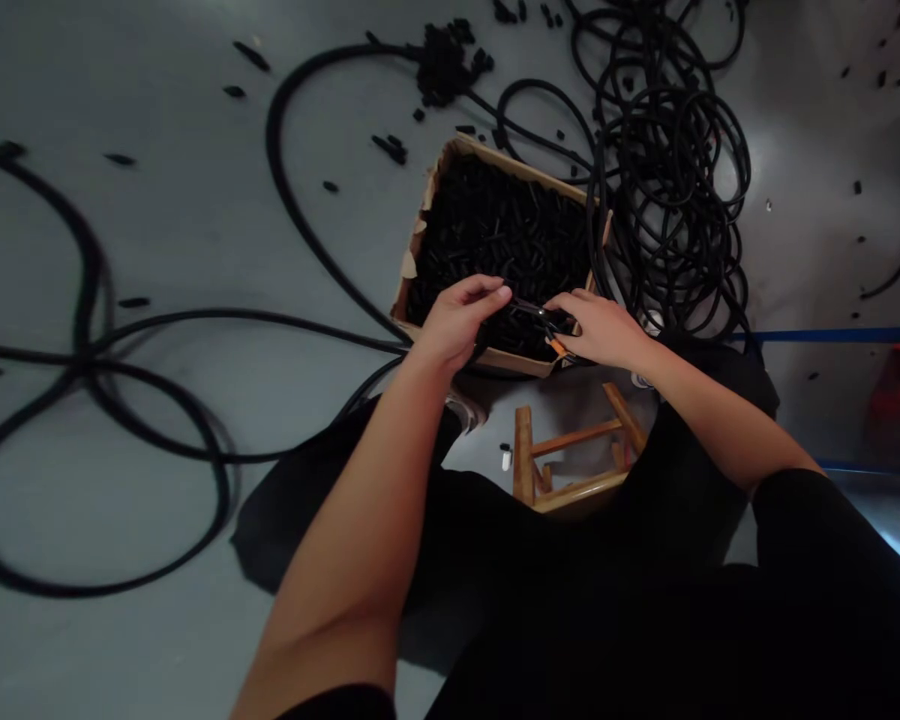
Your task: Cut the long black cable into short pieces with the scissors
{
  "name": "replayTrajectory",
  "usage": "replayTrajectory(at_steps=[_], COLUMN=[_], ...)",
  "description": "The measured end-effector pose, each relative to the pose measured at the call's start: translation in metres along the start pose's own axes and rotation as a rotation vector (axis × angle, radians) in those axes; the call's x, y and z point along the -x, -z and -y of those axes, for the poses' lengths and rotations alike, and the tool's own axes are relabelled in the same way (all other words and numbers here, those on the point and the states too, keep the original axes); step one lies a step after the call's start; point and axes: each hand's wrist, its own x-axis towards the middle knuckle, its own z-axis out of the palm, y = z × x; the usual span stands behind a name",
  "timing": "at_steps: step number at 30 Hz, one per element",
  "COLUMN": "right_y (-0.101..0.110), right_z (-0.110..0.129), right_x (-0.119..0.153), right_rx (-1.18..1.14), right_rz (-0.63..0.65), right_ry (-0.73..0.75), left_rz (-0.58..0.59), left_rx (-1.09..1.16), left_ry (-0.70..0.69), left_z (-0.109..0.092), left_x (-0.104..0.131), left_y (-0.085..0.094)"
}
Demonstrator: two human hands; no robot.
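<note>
Over the near side of a cardboard box [506, 358] full of short black pieces, both hands are close together. My right hand [596, 325] is wrapped round a tool with orange on its handle [556, 346], and the tool's dark metal end [529, 306] points toward my left hand. My left hand [469, 312] is pinched, its thumb and forefinger together by the tool's tip. What it holds is too small and dark to make out.
A tangled heap of black hose [667, 180] lies right of the box. Large hose loops [157, 318] spread over the grey floor to the left. Black scraps [251, 56] are scattered about. A wooden stool [523, 455] stands between my legs.
</note>
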Motion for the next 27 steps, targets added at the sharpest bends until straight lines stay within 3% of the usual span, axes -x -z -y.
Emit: replayTrajectory(at_steps=[5,9,13,16,19,22,27], right_y=[-0.007,-0.013,-0.020,-0.026,-0.031,-0.035,-0.031], right_z=[-0.006,-0.014,-0.021,-0.026,-0.028,-0.028,-0.029], right_x=[-0.008,-0.013,-0.017,-0.020,-0.023,-0.024,-0.024], right_rx=[-0.168,-0.303,-0.391,-0.440,-0.544,-0.616,-0.657], right_rz=[-0.060,-0.059,-0.053,-0.049,-0.047,-0.038,0.013], right_ry=[-0.048,-0.110,-0.121,-0.121,-0.111,-0.095,-0.014], left_rz=[-0.026,0.101,0.117,0.194,0.291,0.317,0.338], left_rx=[-0.100,-0.245,-0.371,-0.467,-0.551,-0.578,-0.519], left_ry=[-0.019,-0.061,-0.151,-0.169,-0.170,-0.158,-0.062], left_z=[0.001,0.003,0.002,-0.004,-0.008,-0.006,-0.013], left_x=[0.001,0.000,-0.001,0.004,0.010,0.011,0.005], left_y=[-0.003,-0.003,-0.003,-0.005,-0.010,-0.011,0.004])
